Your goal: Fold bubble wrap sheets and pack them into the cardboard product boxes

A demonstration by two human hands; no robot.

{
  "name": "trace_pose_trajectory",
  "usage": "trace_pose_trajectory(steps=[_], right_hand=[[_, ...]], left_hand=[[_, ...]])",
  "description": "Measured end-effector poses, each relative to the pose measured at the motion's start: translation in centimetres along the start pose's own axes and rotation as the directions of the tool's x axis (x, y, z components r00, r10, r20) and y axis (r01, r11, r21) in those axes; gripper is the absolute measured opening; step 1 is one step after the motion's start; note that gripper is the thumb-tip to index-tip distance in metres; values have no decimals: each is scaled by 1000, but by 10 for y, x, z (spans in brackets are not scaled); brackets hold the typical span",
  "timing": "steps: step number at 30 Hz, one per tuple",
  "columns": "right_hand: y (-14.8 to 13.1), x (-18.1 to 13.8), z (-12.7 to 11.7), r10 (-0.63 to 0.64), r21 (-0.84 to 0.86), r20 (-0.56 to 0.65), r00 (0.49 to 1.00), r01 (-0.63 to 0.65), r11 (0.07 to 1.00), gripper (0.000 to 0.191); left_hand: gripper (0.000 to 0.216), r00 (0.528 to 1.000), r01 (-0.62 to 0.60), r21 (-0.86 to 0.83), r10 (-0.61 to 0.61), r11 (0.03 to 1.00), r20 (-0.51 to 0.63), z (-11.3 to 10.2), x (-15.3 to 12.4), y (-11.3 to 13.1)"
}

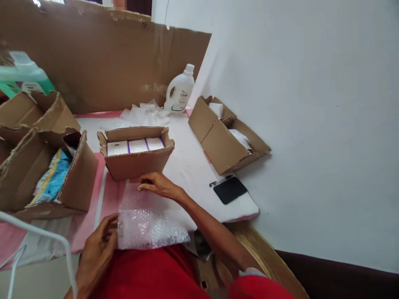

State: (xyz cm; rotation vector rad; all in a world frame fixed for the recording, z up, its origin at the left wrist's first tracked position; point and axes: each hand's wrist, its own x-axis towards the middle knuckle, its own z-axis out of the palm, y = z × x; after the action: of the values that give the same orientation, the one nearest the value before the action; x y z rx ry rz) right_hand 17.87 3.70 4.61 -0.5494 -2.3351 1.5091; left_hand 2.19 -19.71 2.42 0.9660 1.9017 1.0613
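Note:
A sheet of clear bubble wrap (pixel 146 218) lies in front of me on the cloth-covered surface (pixel 190 166). My left hand (pixel 101 243) pinches its near left edge, fingers closed on it. My right hand (pixel 157 185) rests on the sheet's far edge with fingers curled and pressing down. Just beyond stands a small open cardboard box (pixel 135 162) with white, purple-edged packets (pixel 135 145) in a row inside.
An open carton (pixel 46 174) with blue and yellow packs sits at left, another carton behind it. A white plastic bottle (pixel 180 91) stands before a cardboard backdrop (pixel 102 54). An open carton (pixel 224 139) lies at right, a black phone (pixel 230 189) near it. White wall at right.

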Motion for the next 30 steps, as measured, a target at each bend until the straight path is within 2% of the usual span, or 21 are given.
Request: trace_pose_trajectory(steps=[2, 4, 5, 7, 9, 11, 12, 15, 17, 18, 22, 25, 27, 29, 30], right_hand=[[6, 14, 5, -23, -102, 80, 996, 31, 994, 14], [2, 20, 11, -42, -321, 11, 999, 44, 946, 12], [-3, 18, 15, -67, -438, -65, 996, 32, 898, 15], [-17, 8, 30, -152, -589, -216, 965, -5, 808, 22], [-27, -10, 53, -232, -606, -289, 929, 10, 796, 34], [-27, -27, 81, -264, -567, -300, 917, 52, 822, 55], [-23, -34, 95, -258, -568, -286, 923, 53, 821, 67], [-2, -46, 119, -169, -622, -236, 957, -15, 783, 90], [15, -50, 116, -103, -657, -212, 972, -64, 751, 91], [23, -53, 110, -77, -670, -211, 975, -87, 737, 90], [49, -76, 72, 37, -688, -299, 953, -243, 684, 84], [57, -101, 48, 115, -684, -362, 925, -348, 641, 82], [53, -120, 38, 101, -695, -359, 928, -338, 635, 85], [45, -139, 33, 24, -719, -304, 952, -246, 650, 97], [40, -149, 32, -21, -732, -253, 967, -177, 658, 104]], left_hand=[[49, 983, -25, 152, 52, 988, -174, -13, -10, 3], [42, 937, -127, 334, 224, 934, -267, -19, -14, 10], [38, 908, -207, 412, 331, 887, -256, -18, -12, 13], [35, 847, -380, 508, 512, 773, -145, -9, -1, 13], [39, 786, -521, 560, 617, 645, 21, 8, 20, 3], [48, 745, -581, 622, 651, 525, 147, 28, 43, -15], [51, 740, -593, 632, 647, 499, 183, 37, 53, -23], [64, 693, -638, 669, 664, 382, 281, 53, 70, -42], [71, 659, -649, 704, 675, 289, 330, 55, 70, -44], [73, 657, -640, 723, 674, 261, 338, 55, 68, -43], [85, 697, -583, 769, 649, 263, 306, 55, 62, -33], [90, 694, -589, 763, 650, 266, 309, 56, 62, -29], [94, 691, -601, 747, 653, 282, 309, 51, 61, -28], [100, 678, -637, 713, 653, 293, 337, 37, 56, -27], [102, 657, -672, 685, 654, 282, 375, 28, 51, -28]])
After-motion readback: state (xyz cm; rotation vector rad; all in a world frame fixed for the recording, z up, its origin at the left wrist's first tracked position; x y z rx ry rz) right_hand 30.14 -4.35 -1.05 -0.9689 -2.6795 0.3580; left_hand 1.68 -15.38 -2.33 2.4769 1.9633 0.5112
